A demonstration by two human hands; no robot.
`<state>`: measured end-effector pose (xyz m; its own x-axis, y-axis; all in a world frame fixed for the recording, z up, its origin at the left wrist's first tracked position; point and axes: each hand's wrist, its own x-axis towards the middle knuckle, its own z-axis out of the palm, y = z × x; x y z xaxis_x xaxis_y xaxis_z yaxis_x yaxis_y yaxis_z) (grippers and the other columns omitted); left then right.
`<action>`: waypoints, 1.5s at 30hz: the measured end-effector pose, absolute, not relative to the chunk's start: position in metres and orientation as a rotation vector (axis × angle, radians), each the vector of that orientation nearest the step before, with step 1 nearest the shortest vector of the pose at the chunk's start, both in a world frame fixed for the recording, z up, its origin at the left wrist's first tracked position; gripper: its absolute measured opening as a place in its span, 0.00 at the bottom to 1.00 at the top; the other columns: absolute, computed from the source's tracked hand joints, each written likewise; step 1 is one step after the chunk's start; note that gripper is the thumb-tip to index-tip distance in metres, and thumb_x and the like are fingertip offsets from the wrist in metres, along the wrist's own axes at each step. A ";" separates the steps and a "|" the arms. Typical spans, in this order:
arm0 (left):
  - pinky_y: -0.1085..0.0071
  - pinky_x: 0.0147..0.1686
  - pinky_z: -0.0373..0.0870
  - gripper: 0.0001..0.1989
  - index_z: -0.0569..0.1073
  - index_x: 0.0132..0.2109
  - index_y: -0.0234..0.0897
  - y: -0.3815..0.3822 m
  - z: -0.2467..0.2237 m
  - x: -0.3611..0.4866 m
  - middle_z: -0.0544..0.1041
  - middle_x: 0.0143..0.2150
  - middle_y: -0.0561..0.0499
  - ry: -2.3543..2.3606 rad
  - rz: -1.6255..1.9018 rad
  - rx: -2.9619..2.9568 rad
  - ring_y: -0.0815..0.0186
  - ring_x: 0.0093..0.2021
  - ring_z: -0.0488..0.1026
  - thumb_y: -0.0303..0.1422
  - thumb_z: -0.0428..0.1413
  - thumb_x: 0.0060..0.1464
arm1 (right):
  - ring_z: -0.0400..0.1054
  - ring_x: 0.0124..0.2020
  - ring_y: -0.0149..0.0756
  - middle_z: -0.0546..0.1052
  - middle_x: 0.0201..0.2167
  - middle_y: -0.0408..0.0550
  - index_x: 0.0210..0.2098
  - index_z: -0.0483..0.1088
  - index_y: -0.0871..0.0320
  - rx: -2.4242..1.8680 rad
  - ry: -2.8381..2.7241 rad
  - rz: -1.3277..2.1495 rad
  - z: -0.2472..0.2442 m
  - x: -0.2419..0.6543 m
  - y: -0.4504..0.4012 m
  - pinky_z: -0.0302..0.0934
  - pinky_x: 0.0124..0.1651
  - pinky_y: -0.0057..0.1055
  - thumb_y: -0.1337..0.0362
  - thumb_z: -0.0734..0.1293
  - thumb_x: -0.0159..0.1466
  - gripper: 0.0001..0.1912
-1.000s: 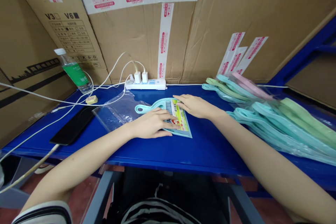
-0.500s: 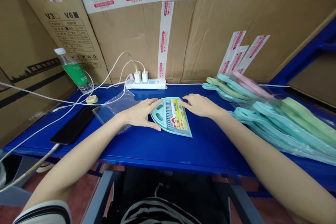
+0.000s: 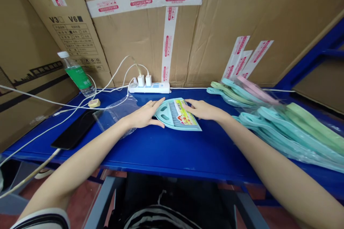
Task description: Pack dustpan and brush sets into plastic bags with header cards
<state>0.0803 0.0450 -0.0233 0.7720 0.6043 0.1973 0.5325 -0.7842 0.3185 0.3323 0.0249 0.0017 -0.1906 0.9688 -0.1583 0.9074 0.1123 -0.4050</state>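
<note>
Black-and-white striped top (image 3: 158,218), short sleeve (image 3: 43,220), bare hands (image 3: 143,115)

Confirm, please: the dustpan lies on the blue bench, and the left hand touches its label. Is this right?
No: the head view shows the right hand on the label, and the left hand at the edge of the dustpan, which lies on the blue bench.

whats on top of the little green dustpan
A brush and a yellow label lie on the dustpan; the left hand and right hand cover its edges, and its underside is hidden.
</note>
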 end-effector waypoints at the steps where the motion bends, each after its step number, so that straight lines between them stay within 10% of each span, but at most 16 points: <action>1: 0.45 0.56 0.61 0.53 0.43 0.71 0.34 0.045 -0.022 0.080 0.60 0.65 0.29 0.896 0.451 2.726 0.41 0.62 0.59 0.62 0.51 0.51 | 0.77 0.39 0.42 0.78 0.49 0.59 0.68 0.52 0.62 -1.878 -2.201 0.681 0.002 0.332 0.025 0.72 0.37 0.34 0.53 0.52 0.71 0.31; 8: 0.46 0.57 0.62 0.49 0.50 0.69 0.35 0.049 -0.010 0.072 0.61 0.65 0.30 0.953 0.469 2.743 0.43 0.61 0.61 0.61 0.53 0.51 | 0.75 0.48 0.36 0.73 0.57 0.53 0.71 0.36 0.51 -1.358 -1.680 1.320 -0.003 0.315 0.023 0.71 0.47 0.38 0.66 0.49 0.71 0.31; 18: 0.56 0.55 0.64 0.16 0.71 0.51 0.35 0.054 0.037 0.041 0.75 0.51 0.41 1.152 0.443 2.834 0.56 0.52 0.69 0.36 0.44 0.64 | 0.77 0.42 0.40 0.80 0.46 0.50 0.66 0.56 0.54 -1.260 -1.347 1.216 -0.010 0.318 0.032 0.71 0.48 0.42 0.75 0.57 0.61 0.34; 24: 0.66 0.42 0.68 0.18 0.73 0.40 0.38 0.058 0.043 0.003 0.76 0.41 0.49 1.558 -0.306 2.635 0.60 0.41 0.72 0.20 0.56 0.38 | 0.77 0.42 0.43 0.80 0.46 0.53 0.63 0.59 0.55 -1.289 -1.207 1.159 -0.007 0.327 0.039 0.73 0.45 0.44 0.74 0.57 0.60 0.32; 35: 0.74 0.33 0.65 0.32 0.71 0.50 0.41 0.059 0.034 -0.003 0.74 0.44 0.50 1.448 -0.299 2.434 0.66 0.33 0.70 0.34 0.66 0.32 | 0.77 0.41 0.45 0.79 0.45 0.54 0.63 0.60 0.53 -1.288 -1.327 1.141 -0.014 0.333 0.044 0.73 0.42 0.46 0.70 0.55 0.63 0.29; 45: 0.74 0.29 0.60 0.18 0.67 0.32 0.39 0.060 0.028 0.022 0.69 0.26 0.57 1.520 -0.266 2.330 0.66 0.28 0.69 0.41 0.65 0.37 | 0.76 0.44 0.45 0.78 0.48 0.54 0.64 0.57 0.54 -1.274 -1.348 1.078 -0.011 0.339 0.046 0.73 0.44 0.47 0.71 0.56 0.61 0.31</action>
<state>0.0221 0.0601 0.0277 0.4083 0.8477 -0.3386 0.9123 -0.3662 0.1831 0.3389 0.0462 -0.0110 0.0009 0.9978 0.0664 0.1540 0.0654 -0.9859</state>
